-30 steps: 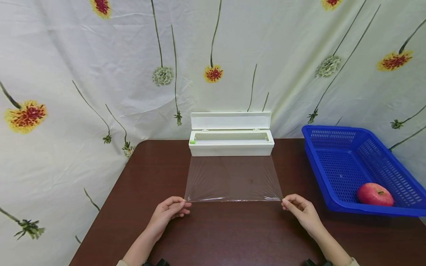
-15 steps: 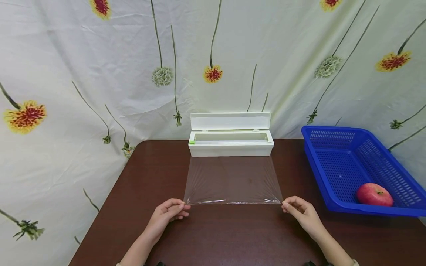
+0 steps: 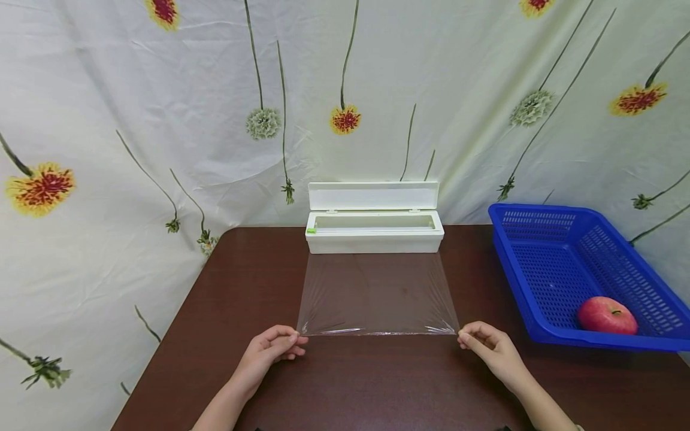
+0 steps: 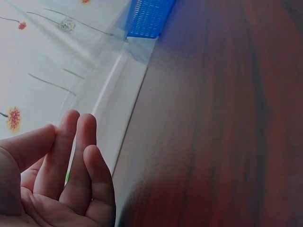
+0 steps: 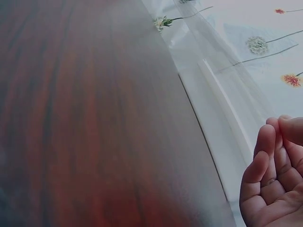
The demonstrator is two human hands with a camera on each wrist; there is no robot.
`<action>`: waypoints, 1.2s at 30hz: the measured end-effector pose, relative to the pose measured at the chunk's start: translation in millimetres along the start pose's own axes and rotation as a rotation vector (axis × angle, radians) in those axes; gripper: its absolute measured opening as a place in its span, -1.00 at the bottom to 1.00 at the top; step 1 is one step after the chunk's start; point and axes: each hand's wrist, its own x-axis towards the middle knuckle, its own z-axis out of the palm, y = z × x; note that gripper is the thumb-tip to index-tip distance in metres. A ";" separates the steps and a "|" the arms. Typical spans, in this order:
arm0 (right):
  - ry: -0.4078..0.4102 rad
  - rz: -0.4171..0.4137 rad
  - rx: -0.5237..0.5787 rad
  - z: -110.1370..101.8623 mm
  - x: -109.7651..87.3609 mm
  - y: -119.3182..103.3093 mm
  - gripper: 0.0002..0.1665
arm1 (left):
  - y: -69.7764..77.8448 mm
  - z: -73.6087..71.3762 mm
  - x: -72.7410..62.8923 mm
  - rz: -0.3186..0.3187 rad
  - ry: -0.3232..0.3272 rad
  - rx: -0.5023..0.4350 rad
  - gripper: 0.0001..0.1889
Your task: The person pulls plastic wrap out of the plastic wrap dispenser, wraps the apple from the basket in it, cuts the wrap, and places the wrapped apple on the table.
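Note:
A sheet of clear plastic wrap [image 3: 377, 293] stretches from the front of a white wrap dispenser box [image 3: 375, 242] toward me, its front edge taut and shiny. My left hand [image 3: 269, 353] pinches the sheet's left front corner between thumb and forefinger. At the right front corner, my right hand [image 3: 493, 352] pinches the film the same way. In the left wrist view the thumb meets the forefinger of the left hand [image 4: 66, 175], the other fingers loosely bent. The right wrist view has the right hand [image 5: 279, 175] with thumb and fingertip together. The dispenser's lid [image 3: 374, 196] stands raised at the back.
A blue plastic basket [image 3: 539, 326] stands on the right of the dark brown table [image 3: 377, 383], holding a red apple [image 3: 607, 315] in its near right corner. A flower-printed white cloth [image 3: 205, 78] hangs behind the table and along its left side.
Both hands have moved slightly toward me, drawing the front edge of the plastic wrap a little farther from the box. The dispenser, basket and apple have stayed put.

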 end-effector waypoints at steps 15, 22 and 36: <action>-0.046 -0.004 -0.018 -2.0 -6.5 0.1 -0.90 | -1.2 -0.8 -6.2 0.030 -0.031 0.026 -0.72; -0.050 -0.011 -0.011 -1.5 -7.6 -0.1 -0.90 | -2.3 -1.2 -7.7 0.029 -0.037 0.022 -0.73; 0.013 -0.002 -0.032 2.6 -5.6 2.7 -0.92 | -3.1 0.6 -2.3 0.024 -0.007 0.025 -0.71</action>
